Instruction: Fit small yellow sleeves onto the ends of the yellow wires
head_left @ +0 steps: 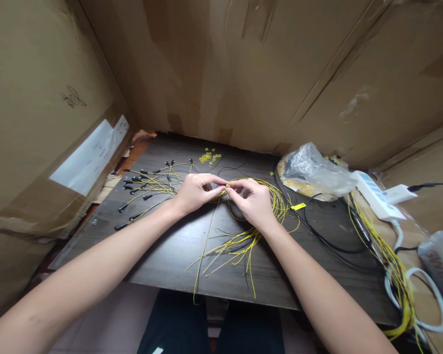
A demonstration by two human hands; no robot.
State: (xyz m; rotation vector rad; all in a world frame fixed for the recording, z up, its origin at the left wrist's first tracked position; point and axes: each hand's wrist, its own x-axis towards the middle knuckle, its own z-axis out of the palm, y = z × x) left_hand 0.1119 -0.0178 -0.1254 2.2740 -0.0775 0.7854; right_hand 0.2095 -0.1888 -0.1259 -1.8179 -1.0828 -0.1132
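My left hand [196, 191] and my right hand [256, 199] meet fingertip to fingertip over the middle of the table, both closed in a pinch. A small yellow piece [228, 186] shows between the fingertips; its exact shape is mostly hidden. A thin yellow wire seems to run from the left fingers, partly covered by them. Beneath and around the hands lies a coiled bundle of yellow wires [280, 201], its loose ends [239, 241] fanning toward the front edge. To the left, several black connectors [147, 196] sit on the wires' other ends.
Small yellow pieces [208, 156] lie in a pile at the table's back. A clear plastic bag [313, 169], a black cable [328, 243] and a white power strip [376, 194] are at right. More yellow wires [398, 285] hang there. Cardboard walls [214, 73] enclose the table [162, 268].
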